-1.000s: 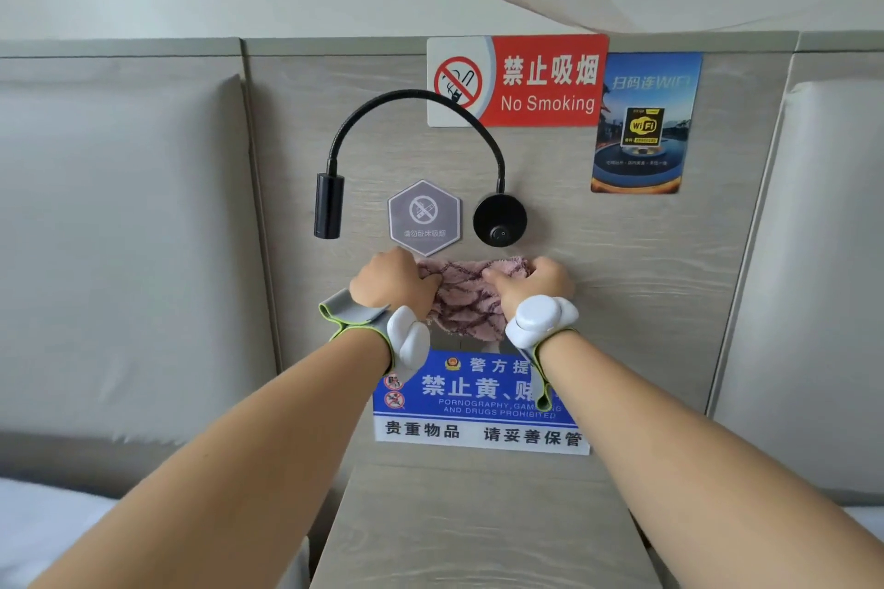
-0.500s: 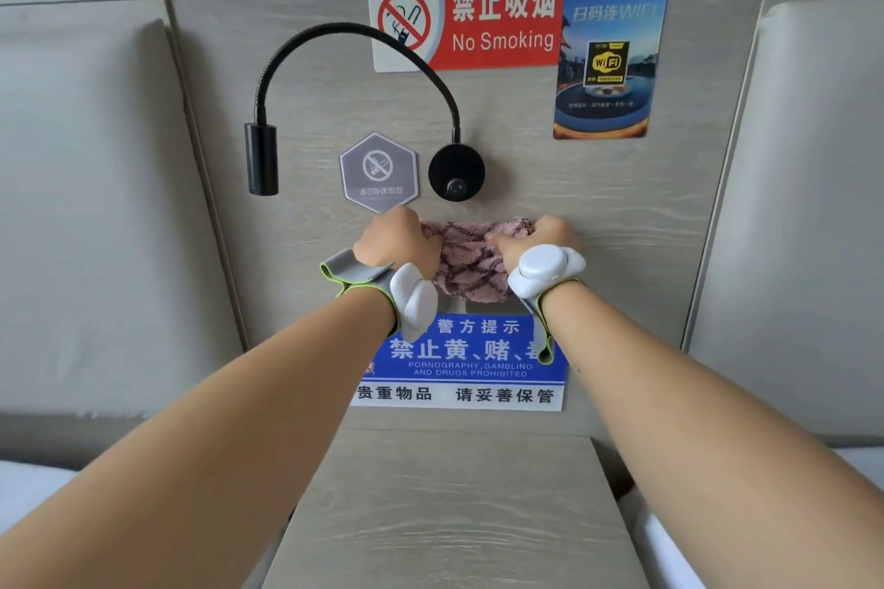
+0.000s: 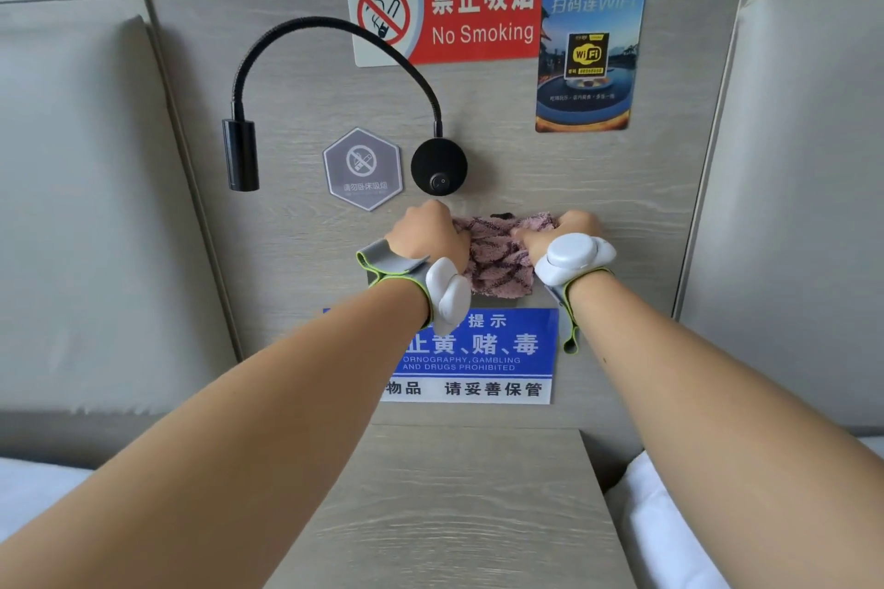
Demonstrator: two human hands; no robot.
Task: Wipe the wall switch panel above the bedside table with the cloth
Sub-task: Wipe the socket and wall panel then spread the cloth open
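- The grey wood-grain bench (image 3: 459,507) sits below me; the switch panel is hidden straight ahead, behind my pink fluffy cloth (image 3: 500,261).
- The cloth is stretched sideways between my hands, both equally near the panel.
- My left hand (image 3: 428,232) and right hand (image 3: 567,230) each grip one end.
- Red sign (image 3: 447,7): "No Smoking". Blue poster (image 3: 591,48): "WiFi". Blue notice (image 3: 483,349): "PORNOGRAPHY, GAMBLING AND DRUGS PROHIBITED".
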